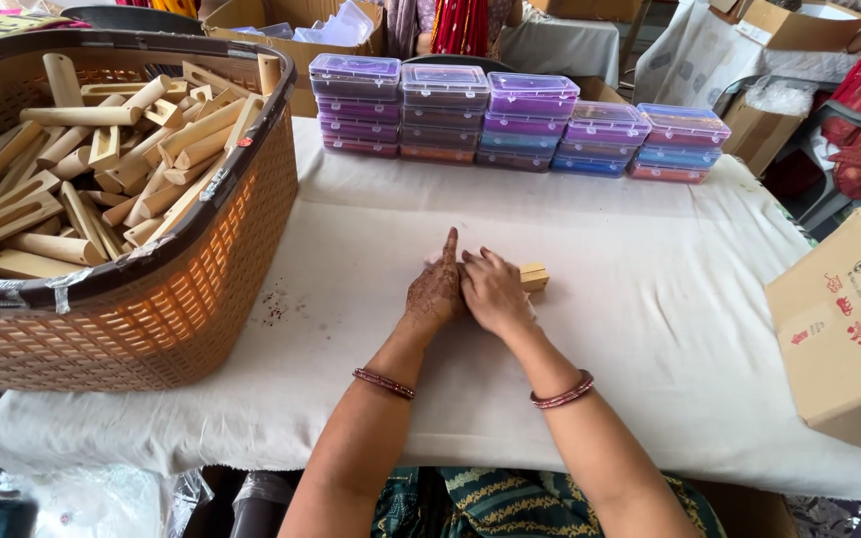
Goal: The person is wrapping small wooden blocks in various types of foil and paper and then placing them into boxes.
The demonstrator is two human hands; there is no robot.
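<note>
we see both hands pressed together at the middle of the white cloth-covered surface (650, 329). the left hand (437, 289), patterned with dark henna, has its index finger stretched forward and the other fingers curled. the right hand (493, 291) lies against it, fingers bent over a small pale wooden block (533, 276). only the block's right end shows, poking out rightward past the right fingers, so its long axis seems to run left to right across the surface; the rest is hidden, and we cannot tell how firmly either hand grips it. to the left stands a brown woven plastic basket (201, 289) heaped with pale wooden sticks (102, 159), cut off by the frame edge. behind are stacks of coloured lidded plastic boxes (515, 125), and a brown cardboard carton (844, 329) sits at the right, partly cropped.
</note>
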